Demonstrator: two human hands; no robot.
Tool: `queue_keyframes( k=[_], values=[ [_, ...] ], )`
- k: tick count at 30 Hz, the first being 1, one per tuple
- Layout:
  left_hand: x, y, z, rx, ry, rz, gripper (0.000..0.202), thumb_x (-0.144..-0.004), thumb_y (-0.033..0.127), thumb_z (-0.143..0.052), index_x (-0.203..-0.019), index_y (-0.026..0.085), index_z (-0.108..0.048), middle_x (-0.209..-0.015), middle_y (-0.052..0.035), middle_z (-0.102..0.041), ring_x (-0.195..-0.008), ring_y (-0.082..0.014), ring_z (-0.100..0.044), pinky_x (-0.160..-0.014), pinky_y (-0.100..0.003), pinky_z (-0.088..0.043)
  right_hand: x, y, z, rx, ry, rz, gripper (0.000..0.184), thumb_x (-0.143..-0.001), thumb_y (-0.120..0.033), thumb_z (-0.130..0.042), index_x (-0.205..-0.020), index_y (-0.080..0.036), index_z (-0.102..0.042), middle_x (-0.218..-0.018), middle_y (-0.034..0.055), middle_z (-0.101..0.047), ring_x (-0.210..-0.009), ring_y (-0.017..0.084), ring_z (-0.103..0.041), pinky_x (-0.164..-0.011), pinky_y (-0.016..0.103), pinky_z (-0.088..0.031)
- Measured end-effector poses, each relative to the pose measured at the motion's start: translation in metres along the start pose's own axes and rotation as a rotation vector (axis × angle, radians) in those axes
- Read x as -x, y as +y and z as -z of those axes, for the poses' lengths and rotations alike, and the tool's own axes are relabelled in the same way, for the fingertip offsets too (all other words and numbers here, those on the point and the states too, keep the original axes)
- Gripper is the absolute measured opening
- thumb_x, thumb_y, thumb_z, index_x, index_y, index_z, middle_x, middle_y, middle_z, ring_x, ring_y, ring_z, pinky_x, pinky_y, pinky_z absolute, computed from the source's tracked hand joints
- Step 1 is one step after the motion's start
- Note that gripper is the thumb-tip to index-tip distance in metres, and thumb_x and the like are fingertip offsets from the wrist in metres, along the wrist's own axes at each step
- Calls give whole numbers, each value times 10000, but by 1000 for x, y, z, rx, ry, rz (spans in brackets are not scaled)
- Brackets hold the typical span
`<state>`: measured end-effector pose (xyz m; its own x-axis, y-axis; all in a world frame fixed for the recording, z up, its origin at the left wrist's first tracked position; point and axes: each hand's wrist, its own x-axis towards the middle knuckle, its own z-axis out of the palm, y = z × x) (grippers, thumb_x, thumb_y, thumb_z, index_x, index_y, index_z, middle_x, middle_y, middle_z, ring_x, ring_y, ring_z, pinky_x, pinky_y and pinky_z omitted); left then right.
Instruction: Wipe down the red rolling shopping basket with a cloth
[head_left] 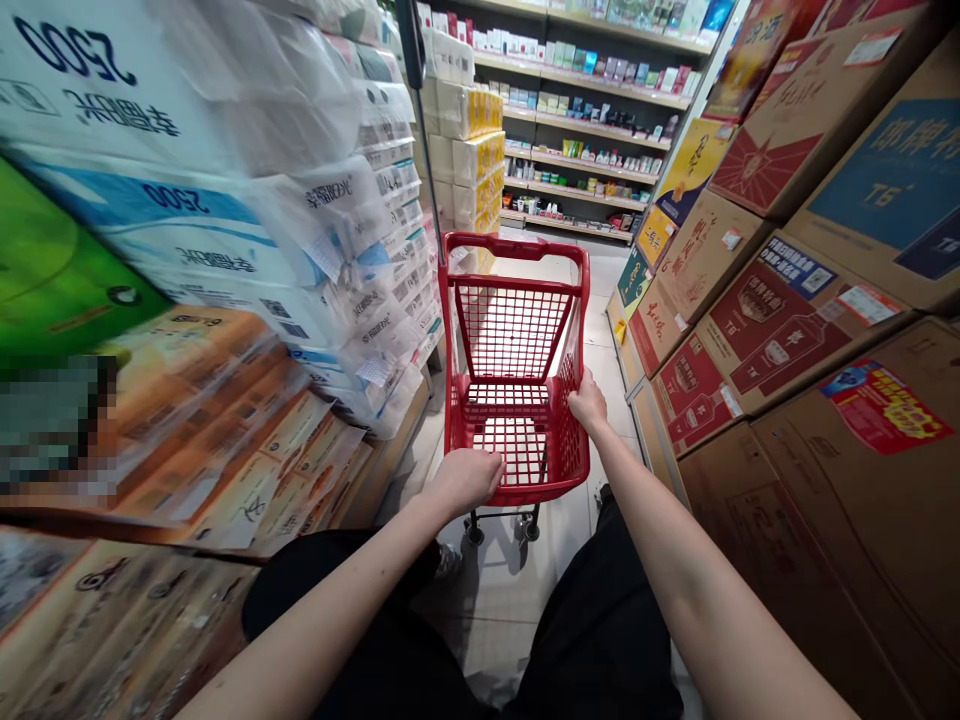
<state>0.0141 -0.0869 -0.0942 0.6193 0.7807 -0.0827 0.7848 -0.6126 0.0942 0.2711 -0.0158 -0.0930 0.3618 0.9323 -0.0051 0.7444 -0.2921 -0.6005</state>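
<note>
A small red shopping cart with a mesh basket stands on the tiled floor of a narrow store aisle, right in front of me. Nothing lies in its basket. My left hand is closed over the cart's near rim at the left corner. My right hand grips the top of the cart's right side wall. Both forearms reach forward over my black trousers.
Stacked packs of tissue paper wall the aisle's left side. Brown cardboard boxes are piled high on the right. Shelves of small goods stand at the far end. A narrow strip of floor runs ahead beside the cart.
</note>
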Motion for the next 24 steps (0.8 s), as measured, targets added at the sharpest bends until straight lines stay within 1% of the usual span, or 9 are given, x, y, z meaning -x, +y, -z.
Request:
queue_keyframes(
  k=[2, 5, 7, 10, 12, 18, 22, 24],
  values=[
    [-10, 4, -1, 10, -71, 74, 494, -951, 419, -257, -848, 161, -665, -823, -135, -699, -764, -231, -667, -684, -337, -471, 2, -4, 3, -8, -11, 0, 559, -894, -315, -442, -1430, -221, -314, -1184, 97, -635, -990, 228, -620, -802, 313, -479],
    [-19, 7, 0, 59, -132, 111, 519, -936, 428, -261, -855, 151, -691, -862, -160, -710, -802, -251, -676, -689, -348, -470, 2, -5, 6, -16, -25, 7, 568, -891, -302, -449, -1437, -228, -312, -1177, 97, -640, -996, 235, -620, -806, 320, -484],
    [-20, 8, 0, 85, -139, 109, 524, -931, 429, -262, -857, 152, -701, -873, -169, -712, -808, -258, -676, -688, -353, -469, 1, -3, 6, -23, -27, 10, 584, -884, -294, -452, -1445, -230, -304, -1170, 96, -644, -996, 239, -621, -808, 326, -486],
    [-18, 8, 0, 88, -114, 107, 524, -929, 446, -270, -844, 168, -706, -855, -164, -712, -794, -260, -672, -685, -355, -461, -3, 1, 3, -36, -20, 25, 602, -873, -290, -450, -1452, -230, -296, -1166, 95, -645, -990, 240, -625, -801, 331, -490],
    [-16, 8, 0, 91, -94, 83, 523, -932, 463, -270, -833, 183, -701, -829, -143, -711, -772, -248, -666, -676, -341, -450, -6, 3, -1, -41, -14, 27, 606, -865, -279, -445, -1450, -230, -295, -1159, 93, -646, -986, 235, -628, -790, 325, -492],
    [-7, 2, 9, 134, -79, -50, 514, -947, 498, -245, -857, 228, -673, -784, -62, -699, -747, -210, -647, -618, -277, -392, -8, 8, -8, -39, 5, 30, 604, -854, -242, -437, -1442, -235, -299, -1160, 81, -648, -1011, 213, -623, -806, 303, -482],
    [-3, -1, 13, 159, -69, -94, 511, -956, 494, -236, -903, 235, -674, -804, -48, -701, -756, -192, -637, -614, -259, -370, -6, 10, -9, -52, 10, 27, 571, -877, -288, -427, -1433, -247, -307, -1147, 73, -650, -981, 206, -627, -791, 299, -482],
    [-2, 0, 15, 173, -76, -111, 512, -954, 505, -237, -947, 245, -679, -812, -44, -703, -761, -193, -639, -609, -257, -365, -7, 11, -9, -53, 15, 29, 564, -874, -279, -429, -1425, -251, -316, -1148, 72, -650, -974, 208, -628, -788, 301, -481]
  ],
)
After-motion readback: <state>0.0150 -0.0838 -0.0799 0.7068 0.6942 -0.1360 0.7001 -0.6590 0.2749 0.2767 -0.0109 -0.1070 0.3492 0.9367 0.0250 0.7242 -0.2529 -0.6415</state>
